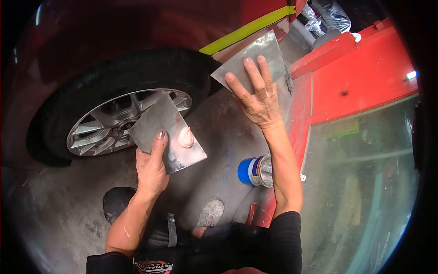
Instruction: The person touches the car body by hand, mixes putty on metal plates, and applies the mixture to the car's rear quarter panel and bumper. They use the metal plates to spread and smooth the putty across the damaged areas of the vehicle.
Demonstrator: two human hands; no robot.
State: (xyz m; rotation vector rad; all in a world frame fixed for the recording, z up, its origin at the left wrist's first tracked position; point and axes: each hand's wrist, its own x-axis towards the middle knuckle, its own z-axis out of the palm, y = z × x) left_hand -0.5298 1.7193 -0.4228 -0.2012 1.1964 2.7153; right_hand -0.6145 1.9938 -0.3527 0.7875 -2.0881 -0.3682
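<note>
My left hand [153, 169] grips a flat grey metal plate [157, 121] by its lower edge, thumb on top. A dollop of pale pink body filler [186, 137] sits near the plate's right side, with a thin smear below it. My right hand [260, 93] holds a second metal sheet, a wide filler spreader [264, 48], its fingers spread across the face and the thumb hidden behind. In this view the spreader overlaps the car's lower panel [232, 51], just below a strip of yellow-green masking tape [248, 29].
A car wheel [123, 121] with a black tyre stands at the left under the dark red body [123, 27]. A blue can [253, 171] sits on the concrete floor beside my right forearm. The red door [360, 73] with its glass [356, 182] fills the right side.
</note>
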